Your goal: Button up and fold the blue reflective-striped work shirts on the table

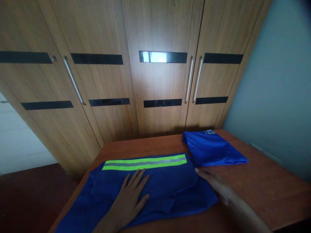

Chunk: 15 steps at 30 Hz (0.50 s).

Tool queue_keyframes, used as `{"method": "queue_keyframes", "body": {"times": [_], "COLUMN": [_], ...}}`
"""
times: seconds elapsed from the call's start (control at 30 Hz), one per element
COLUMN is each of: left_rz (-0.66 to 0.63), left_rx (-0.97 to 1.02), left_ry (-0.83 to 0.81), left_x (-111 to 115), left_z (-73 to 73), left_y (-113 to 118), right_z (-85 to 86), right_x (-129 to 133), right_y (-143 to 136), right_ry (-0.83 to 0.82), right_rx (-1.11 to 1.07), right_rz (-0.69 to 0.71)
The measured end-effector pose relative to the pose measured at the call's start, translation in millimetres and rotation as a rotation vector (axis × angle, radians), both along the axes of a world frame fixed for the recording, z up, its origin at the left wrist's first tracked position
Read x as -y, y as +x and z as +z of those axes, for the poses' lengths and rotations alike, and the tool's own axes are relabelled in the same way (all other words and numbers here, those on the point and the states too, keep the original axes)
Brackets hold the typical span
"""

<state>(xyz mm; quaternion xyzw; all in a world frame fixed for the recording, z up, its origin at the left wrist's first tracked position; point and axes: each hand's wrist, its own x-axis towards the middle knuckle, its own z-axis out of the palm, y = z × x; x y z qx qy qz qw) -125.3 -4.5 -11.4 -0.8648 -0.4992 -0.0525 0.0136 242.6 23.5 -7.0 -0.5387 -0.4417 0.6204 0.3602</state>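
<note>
A dark blue work garment (pixel 167 181) with a yellow-green and grey reflective strip (pixel 145 162) lies partly folded on the wooden table. My left hand (pixel 130 197) rests flat on the cloth, its fingers spread just below the strip. At the garment's right edge is my right hand (pixel 215 184), with the thumb or a finger reaching onto the fabric. The rest of that hand's fingers are hidden under or behind the cloth, so what they grip does not show. One part of the garment hangs toward the lower left.
A folded brighter blue garment (pixel 211 147) with pale lettering lies at the table's back right. Behind the reddish-brown table (pixel 257 191) stands a tall wooden wardrobe (pixel 160 123) with metal handles. A pale wall (pixel 274 97) borders the right side.
</note>
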Motion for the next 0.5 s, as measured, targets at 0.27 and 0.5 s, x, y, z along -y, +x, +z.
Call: {"method": "queue_keyframes", "body": {"times": [0.27,0.5], "left_rz": [-0.004,0.099], "left_rx": [0.028,0.062], "left_ry": [0.010,0.060], "left_x": [4,-24], "left_z": [3.6,22.0], "left_y": [-13,9], "right_z": [6.6,4.5], "right_x": [-20,-27], "right_y": [-28,-26], "right_ry": [-0.098,0.088], "right_rx": [-0.219,-0.159], "right_rz": [0.082,0.069]}}
